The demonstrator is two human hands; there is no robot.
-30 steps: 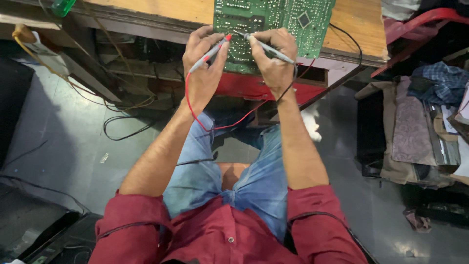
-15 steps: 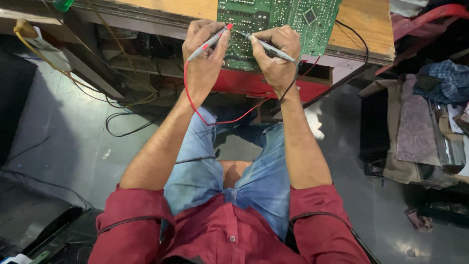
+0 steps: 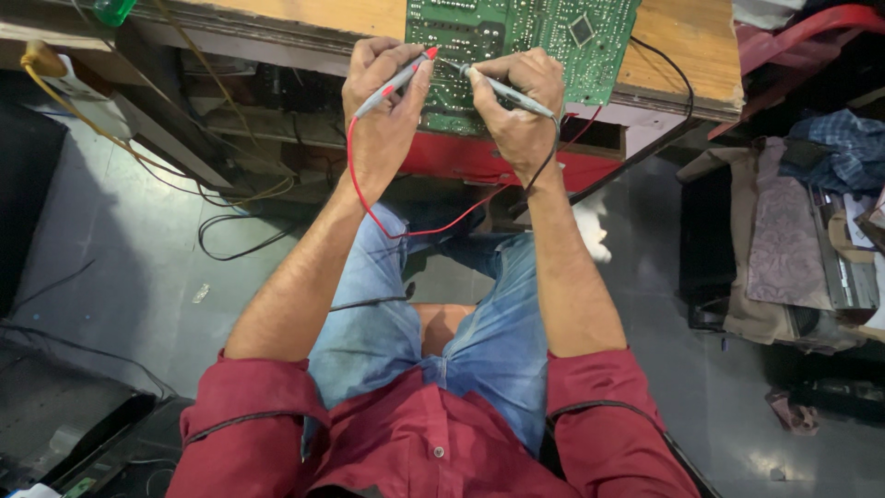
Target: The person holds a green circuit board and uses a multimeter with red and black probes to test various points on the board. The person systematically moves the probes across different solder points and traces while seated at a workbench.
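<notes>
Two probes are pinched pen-style: the left hand (image 3: 383,101) is closed on the red-tipped probe (image 3: 396,81), the right hand (image 3: 518,106) on the grey probe (image 3: 502,89). Both tips meet the green circuit board (image 3: 544,37), which overhangs the wooden bench (image 3: 682,46). Steady tips look essential; neighbouring solder points sit close.

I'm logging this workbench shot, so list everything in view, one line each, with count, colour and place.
circuit board: one, green, on the bench edge at top centre
red-tipped probe: one, grey with a red tip, in the left hand
black-lead probe: one, grey, in the right hand
red lead: one, red, hanging below the left wrist
wooden bench: one, tan, across the top
loose cables: several, black and yellow, on the floor at left
cloth pile: one, mixed colours, at right
left hand: one, at the board
right hand: one, at the board
</notes>
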